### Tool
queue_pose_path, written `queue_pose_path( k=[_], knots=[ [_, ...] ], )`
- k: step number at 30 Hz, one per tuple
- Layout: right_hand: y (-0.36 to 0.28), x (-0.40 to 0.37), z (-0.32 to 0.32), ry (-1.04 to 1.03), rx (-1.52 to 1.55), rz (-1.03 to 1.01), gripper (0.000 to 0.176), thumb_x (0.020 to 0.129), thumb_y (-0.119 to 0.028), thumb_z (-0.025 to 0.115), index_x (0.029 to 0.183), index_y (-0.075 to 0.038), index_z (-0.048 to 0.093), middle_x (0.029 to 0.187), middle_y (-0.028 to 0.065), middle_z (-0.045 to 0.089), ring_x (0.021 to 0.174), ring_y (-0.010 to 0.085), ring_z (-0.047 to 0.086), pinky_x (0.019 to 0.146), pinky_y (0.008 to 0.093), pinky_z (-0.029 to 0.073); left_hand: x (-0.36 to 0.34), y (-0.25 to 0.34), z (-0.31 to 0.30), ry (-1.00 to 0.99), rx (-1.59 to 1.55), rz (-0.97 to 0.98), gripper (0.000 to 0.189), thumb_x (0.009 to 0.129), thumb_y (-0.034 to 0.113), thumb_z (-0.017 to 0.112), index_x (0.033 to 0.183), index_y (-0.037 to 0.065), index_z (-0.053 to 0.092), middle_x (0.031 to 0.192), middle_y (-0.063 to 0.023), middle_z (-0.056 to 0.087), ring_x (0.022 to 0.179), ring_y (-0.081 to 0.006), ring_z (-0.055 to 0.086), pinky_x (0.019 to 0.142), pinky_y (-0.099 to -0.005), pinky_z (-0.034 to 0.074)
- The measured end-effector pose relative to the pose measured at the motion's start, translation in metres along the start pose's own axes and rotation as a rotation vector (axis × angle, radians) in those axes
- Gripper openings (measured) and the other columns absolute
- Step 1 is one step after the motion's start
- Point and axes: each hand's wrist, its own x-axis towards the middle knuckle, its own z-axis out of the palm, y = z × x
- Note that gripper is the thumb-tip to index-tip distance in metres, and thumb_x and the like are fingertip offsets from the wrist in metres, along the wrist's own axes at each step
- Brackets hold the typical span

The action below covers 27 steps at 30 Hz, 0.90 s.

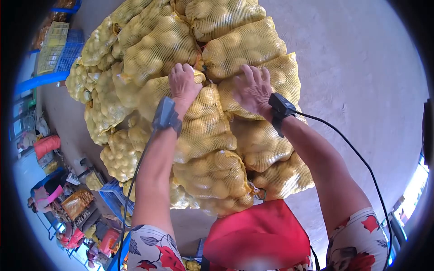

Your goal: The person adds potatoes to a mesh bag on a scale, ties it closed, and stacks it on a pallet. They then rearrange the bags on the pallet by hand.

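Observation:
A large pile of yellow mesh sacks filled with round, pale, potato-like produce rises in front of me. My left hand (184,86) is closed on the gathered end of one mesh sack (205,122) near the middle of the pile. The fingers curl away from view, so the exact grip is partly hidden. My right hand (252,89) lies with its fingers spread on another mesh sack (282,79) to the right. Above it, a further full sack (244,49) lies across the pile. Both wrists wear dark devices with black cables.
Concrete floor (343,90) surrounds the pile. Yellow crates (53,47) and blue crates (70,49) stand at the upper left beside a blue rail (41,83). Several people sit among sacks at the lower left, near a blue crate (115,194).

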Motion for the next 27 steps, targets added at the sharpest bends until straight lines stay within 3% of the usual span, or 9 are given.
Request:
queue_pose_path(
  k=[7, 8, 10, 13, 19, 22, 24, 26, 27],
  knots=[
    [-0.002, -0.003, 0.002, 0.020, -0.031, -0.023, 0.040, 0.080, -0.040, 0.053, 0.108, -0.012, 0.059, 0.131, 0.0156, 0.038, 0.125, 0.0326, 0.034, 0.103, 0.0594, 0.021, 0.036, -0.013, 0.032, -0.034, -0.113, 0.050, 0.059, 0.063, 0.035, 0.080, 0.104, 0.003, 0.052, 0.106, -0.0166, 0.051, 0.102, -0.0334, 0.051, 0.087, -0.0432, 0.043],
    [0.000, 0.001, 0.000, 0.040, -0.026, -0.021, 0.040, 0.080, -0.039, 0.053, 0.108, -0.011, 0.059, 0.131, 0.0158, 0.038, 0.125, 0.0328, 0.034, 0.103, 0.0593, 0.021, 0.034, -0.014, 0.019, -0.179, -0.201, -0.014, 0.070, 0.066, 0.039, 0.077, 0.116, 0.001, 0.048, 0.118, -0.0214, 0.047, 0.113, -0.0366, 0.044, 0.096, -0.0444, 0.038],
    [0.001, -0.001, 0.000, 0.001, -0.032, -0.011, 0.040, 0.080, -0.039, 0.053, 0.110, -0.013, 0.059, 0.131, 0.0156, 0.038, 0.126, 0.0330, 0.034, 0.103, 0.0589, 0.021, 0.015, -0.022, 0.007, 0.062, -0.306, 0.136, 0.084, 0.073, 0.047, 0.070, 0.131, -0.004, 0.036, 0.135, -0.0255, 0.035, 0.129, -0.0382, 0.030, 0.107, -0.0446, 0.025],
    [0.000, 0.001, 0.002, 0.007, -0.091, -0.017, 0.040, 0.081, -0.041, 0.052, 0.112, -0.016, 0.058, 0.131, 0.0155, 0.037, 0.126, 0.0327, 0.033, 0.103, 0.0588, 0.022, -0.041, -0.022, -0.017, 0.177, -0.226, 0.081, 0.091, 0.081, 0.051, 0.059, 0.139, -0.007, 0.020, 0.145, -0.0251, 0.022, 0.137, -0.0354, 0.016, 0.112, -0.0436, 0.016],
    [-0.006, -0.001, -0.003, -0.043, -0.141, -0.011, 0.041, 0.082, -0.042, 0.051, 0.113, -0.017, 0.056, 0.133, 0.0149, 0.035, 0.127, 0.0322, 0.032, 0.103, 0.0591, 0.021, -0.070, 0.001, 0.026, -0.043, -0.119, 0.106, 0.090, 0.083, 0.059, 0.050, 0.139, -0.006, 0.023, 0.147, -0.0220, 0.019, 0.139, -0.0351, 0.011, 0.113, -0.0452, 0.009],
    [-0.007, 0.001, -0.003, -0.039, -0.167, -0.005, 0.040, 0.083, -0.043, 0.050, 0.114, -0.018, 0.056, 0.133, 0.0147, 0.033, 0.127, 0.0322, 0.032, 0.104, 0.0583, 0.020, -0.068, -0.005, 0.012, -0.155, -0.156, 0.134, 0.090, 0.081, 0.059, 0.052, 0.141, -0.001, 0.024, 0.148, -0.0219, 0.018, 0.139, -0.0349, 0.010, 0.113, -0.0454, 0.009],
    [-0.008, 0.003, -0.007, -0.060, -0.162, 0.035, 0.040, 0.083, -0.043, 0.050, 0.113, -0.018, 0.057, 0.133, 0.0142, 0.033, 0.127, 0.0315, 0.032, 0.104, 0.0570, 0.020, -0.057, -0.010, -0.009, -0.135, -0.292, 0.108, 0.087, 0.078, 0.050, 0.061, 0.141, 0.002, 0.025, 0.147, -0.0226, 0.019, 0.138, -0.0350, 0.013, 0.112, -0.0473, 0.011],
    [-0.006, -0.001, -0.001, 0.024, -0.159, -0.003, 0.040, 0.083, -0.043, 0.051, 0.112, -0.017, 0.058, 0.134, 0.0134, 0.033, 0.127, 0.0307, 0.032, 0.105, 0.0561, 0.020, -0.044, -0.021, -0.053, 0.134, -0.581, -0.153, 0.088, 0.076, 0.044, 0.066, 0.142, 0.004, 0.025, 0.142, -0.0239, 0.030, 0.134, -0.0350, 0.026, 0.110, -0.0437, 0.021],
    [-0.007, -0.001, -0.003, 0.010, -0.123, 0.020, 0.039, 0.083, -0.043, 0.052, 0.111, -0.017, 0.058, 0.134, 0.0128, 0.033, 0.127, 0.0304, 0.031, 0.105, 0.0560, 0.020, -0.044, -0.032, -0.081, 0.156, -0.572, -0.160, 0.088, 0.076, 0.044, 0.066, 0.142, 0.004, 0.025, 0.142, -0.0239, 0.030, 0.134, -0.0350, 0.026, 0.110, -0.0437, 0.021]
  ],
)
